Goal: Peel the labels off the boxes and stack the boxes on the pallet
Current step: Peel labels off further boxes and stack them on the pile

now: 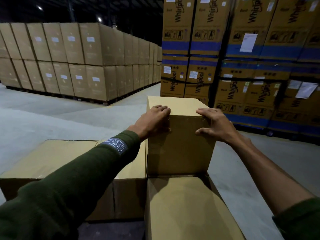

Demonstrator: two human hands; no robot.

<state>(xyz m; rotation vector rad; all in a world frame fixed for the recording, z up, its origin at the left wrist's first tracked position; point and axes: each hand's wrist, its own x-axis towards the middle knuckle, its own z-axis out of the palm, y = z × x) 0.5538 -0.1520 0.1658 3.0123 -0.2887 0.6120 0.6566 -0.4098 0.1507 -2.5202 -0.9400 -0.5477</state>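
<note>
Upright box [180, 149]: plain tan cardboard, top lighter, front in shadow; low boxes [52, 158] same tan, no print; left sleeve [83, 181] dk olive green w/ blue patch [115, 146], white lettering; tall cartons [242, 49] brown w/ blue bands, black logo txt + pictograms, white paper labels; far stack [69, 58] dull tan, sm. white labels; floor [52, 115] pale grey.

I counted two hands, the left hand [154, 118] and the right hand [214, 123], at twelve o'clock. Three plain boxes sat near me: an upright box [180, 149], a flat box [57, 156] at nine o'clock, and a near box [187, 208] at six o'clock. I saw two ceiling lights [40, 8] at eleven o'clock.
</note>
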